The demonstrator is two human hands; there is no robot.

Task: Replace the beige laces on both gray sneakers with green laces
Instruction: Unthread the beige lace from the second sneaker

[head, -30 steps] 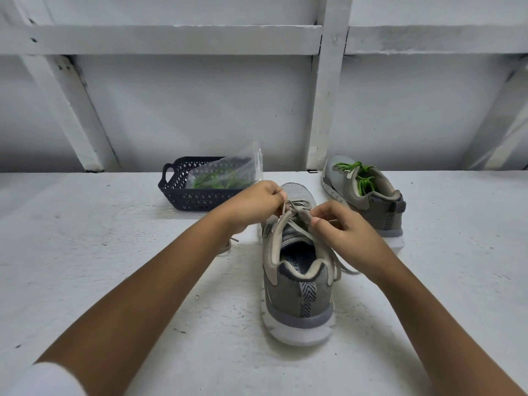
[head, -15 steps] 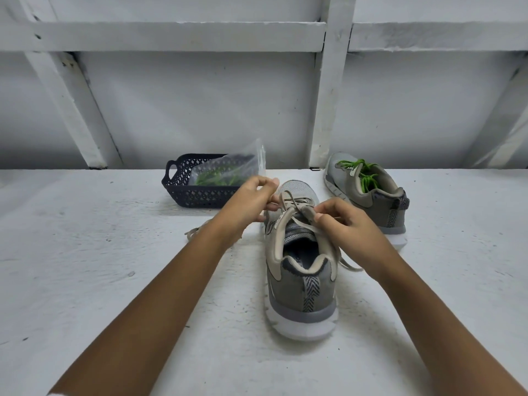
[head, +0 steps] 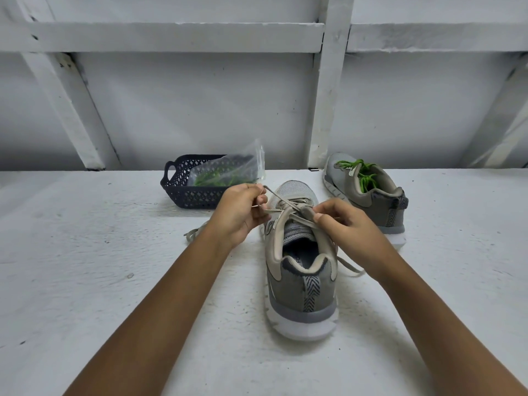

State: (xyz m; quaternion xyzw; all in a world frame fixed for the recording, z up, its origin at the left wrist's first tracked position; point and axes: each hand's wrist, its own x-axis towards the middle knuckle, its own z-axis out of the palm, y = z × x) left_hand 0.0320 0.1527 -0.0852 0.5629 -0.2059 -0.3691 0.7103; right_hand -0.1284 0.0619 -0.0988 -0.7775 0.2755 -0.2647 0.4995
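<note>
Beige lace (head: 281,199) between left grip (head: 240,212), right grip (head: 343,227)

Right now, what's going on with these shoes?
A person is working the beige lace out of the near gray sneaker: the left hand pinches a pulled strand, the right hand pinches it near the tongue. The far sneaker already wears green laces; a bag of green laces sits in the dark basket.
</note>
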